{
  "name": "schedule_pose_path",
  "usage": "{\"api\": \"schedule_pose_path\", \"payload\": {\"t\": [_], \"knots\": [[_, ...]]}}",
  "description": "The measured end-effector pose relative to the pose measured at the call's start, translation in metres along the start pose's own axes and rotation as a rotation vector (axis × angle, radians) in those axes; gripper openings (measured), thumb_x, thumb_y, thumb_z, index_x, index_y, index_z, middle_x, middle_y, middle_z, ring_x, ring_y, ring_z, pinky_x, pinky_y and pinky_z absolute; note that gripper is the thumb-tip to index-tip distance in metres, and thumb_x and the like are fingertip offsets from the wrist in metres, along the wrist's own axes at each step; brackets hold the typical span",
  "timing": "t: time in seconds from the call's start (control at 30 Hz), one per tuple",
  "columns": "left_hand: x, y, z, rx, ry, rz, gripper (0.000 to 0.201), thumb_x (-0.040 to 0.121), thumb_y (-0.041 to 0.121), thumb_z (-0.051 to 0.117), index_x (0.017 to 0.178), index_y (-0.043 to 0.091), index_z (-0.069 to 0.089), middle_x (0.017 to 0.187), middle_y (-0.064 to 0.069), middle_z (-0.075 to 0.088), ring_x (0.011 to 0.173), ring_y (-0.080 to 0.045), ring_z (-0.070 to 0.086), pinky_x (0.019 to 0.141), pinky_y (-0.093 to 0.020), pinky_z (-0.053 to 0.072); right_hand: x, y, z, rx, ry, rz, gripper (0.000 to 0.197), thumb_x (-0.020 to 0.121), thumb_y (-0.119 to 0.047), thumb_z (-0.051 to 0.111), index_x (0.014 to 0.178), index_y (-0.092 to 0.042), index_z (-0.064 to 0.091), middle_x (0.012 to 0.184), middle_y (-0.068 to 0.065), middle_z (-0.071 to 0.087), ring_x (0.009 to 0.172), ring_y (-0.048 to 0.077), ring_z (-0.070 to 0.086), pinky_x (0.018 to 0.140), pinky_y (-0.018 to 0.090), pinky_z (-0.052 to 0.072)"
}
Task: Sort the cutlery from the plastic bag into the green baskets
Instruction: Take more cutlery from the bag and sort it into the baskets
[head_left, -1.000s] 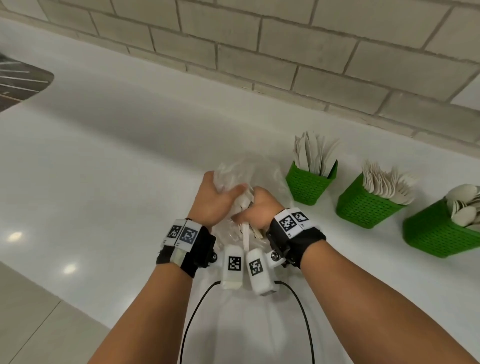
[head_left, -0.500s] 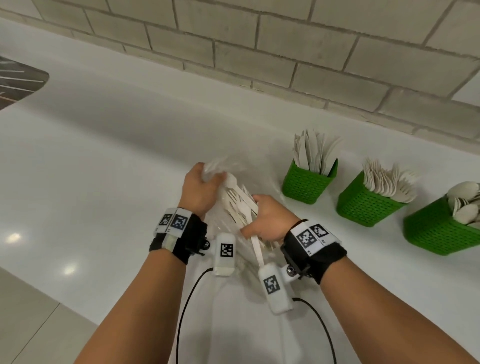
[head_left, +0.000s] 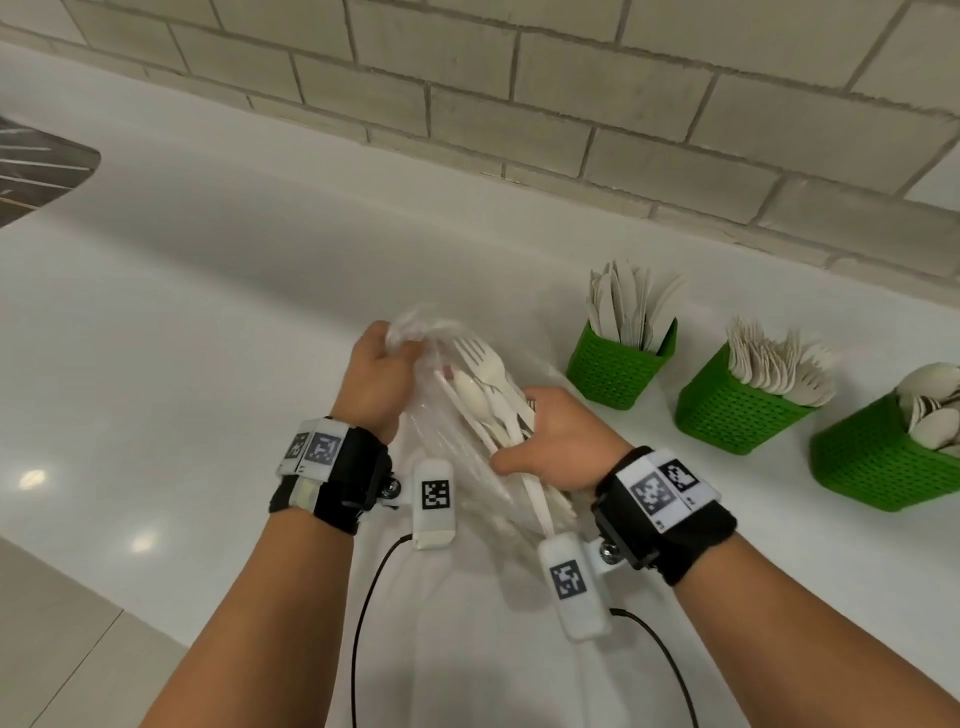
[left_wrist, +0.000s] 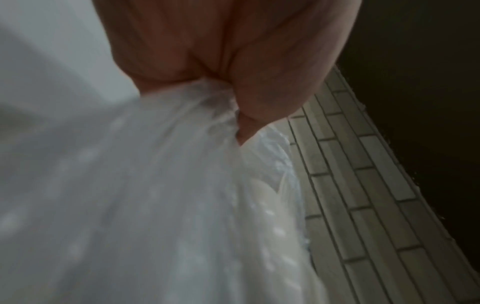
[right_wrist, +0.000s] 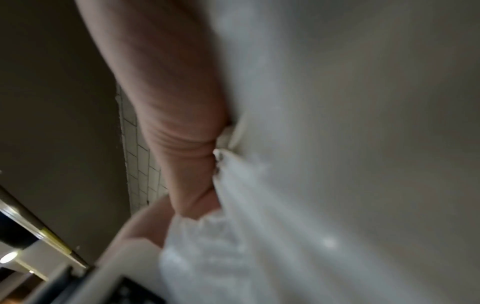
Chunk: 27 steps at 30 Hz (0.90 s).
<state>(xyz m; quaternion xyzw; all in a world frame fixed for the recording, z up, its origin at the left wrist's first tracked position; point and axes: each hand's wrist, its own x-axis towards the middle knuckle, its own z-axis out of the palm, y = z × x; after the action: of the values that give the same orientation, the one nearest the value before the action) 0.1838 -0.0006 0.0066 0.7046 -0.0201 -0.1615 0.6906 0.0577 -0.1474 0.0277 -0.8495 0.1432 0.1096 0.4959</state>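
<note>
A clear plastic bag (head_left: 436, 415) hangs over the white counter, its bunched top gripped by my left hand (head_left: 376, 374); the left wrist view shows the crumpled plastic bag (left_wrist: 182, 185) squeezed in that fist. My right hand (head_left: 556, 441) grips a bundle of white plastic cutlery (head_left: 488, 395), forks and spoons, with the heads sticking out toward the upper left. Three green baskets stand to the right: one with knives (head_left: 621, 369), one with forks (head_left: 737, 410), one with spoons (head_left: 883, 457). The right wrist view is blurred, showing plastic bag (right_wrist: 233, 236) beside the hand.
The white counter (head_left: 208, 338) runs left and back to a grey brick wall (head_left: 519, 104). A dark sink or drain surface (head_left: 36, 171) lies at the far left. The counter's front edge drops to a tiled floor (head_left: 52, 623) at lower left.
The hands have drawn apart: my right hand pulled a bundle of cutlery back and right, baring fork and spoon heads, while the left hand stayed gripping the bag's top.
</note>
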Motion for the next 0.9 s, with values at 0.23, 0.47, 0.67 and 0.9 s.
{"api": "schedule_pose_path", "payload": {"t": [0.23, 0.47, 0.67, 0.9], "knots": [[-0.005, -0.011, -0.010, 0.254, 0.054, 0.023, 0.019, 0.089, 0.018, 0.064, 0.104, 0.020, 0.051, 0.111, -0.011, 0.063, 0.103, -0.030, 0.063, 0.082, -0.042, 0.054, -0.024, -0.017, -0.024, 0.088, 0.016, -0.116, 0.022, 0.070, -0.001, 0.080, 0.088, -0.004, 0.067, 0.073, 0.006, 0.066, 0.064, 0.008, 0.060, 0.064, 0.024, 0.049], [-0.050, 0.023, 0.007, 0.060, -0.117, 0.461, 0.069, 0.076, 0.028, 0.070, 0.137, 0.018, 0.041, 0.141, 0.000, 0.047, 0.131, -0.007, 0.043, 0.110, -0.016, 0.031, -0.011, -0.021, -0.014, 0.355, 0.555, -0.289, 0.039, 0.070, -0.001, 0.082, 0.104, 0.000, 0.065, 0.098, 0.012, 0.072, 0.091, 0.021, 0.071, 0.081, 0.036, 0.059], [-0.058, 0.001, 0.042, 0.109, -0.495, 0.175, 0.105, 0.062, -0.003, 0.087, 0.147, 0.010, 0.027, 0.129, -0.004, 0.059, 0.113, -0.005, 0.062, 0.097, -0.022, 0.050, 0.009, 0.010, 0.017, 0.350, 0.334, -0.173, 0.027, 0.083, 0.006, 0.066, 0.105, -0.009, 0.063, 0.092, -0.002, 0.068, 0.079, -0.005, 0.065, 0.070, 0.015, 0.050], [-0.055, -0.013, 0.055, 0.173, -0.416, 0.170, 0.027, 0.084, 0.019, 0.075, 0.106, 0.005, 0.068, 0.097, -0.004, 0.075, 0.092, -0.010, 0.071, 0.078, -0.026, 0.055, 0.012, 0.011, 0.016, 0.078, 0.315, -0.142, 0.024, 0.083, -0.009, 0.067, 0.105, 0.000, 0.068, 0.097, 0.010, 0.070, 0.084, 0.014, 0.067, 0.077, 0.023, 0.054]]}}
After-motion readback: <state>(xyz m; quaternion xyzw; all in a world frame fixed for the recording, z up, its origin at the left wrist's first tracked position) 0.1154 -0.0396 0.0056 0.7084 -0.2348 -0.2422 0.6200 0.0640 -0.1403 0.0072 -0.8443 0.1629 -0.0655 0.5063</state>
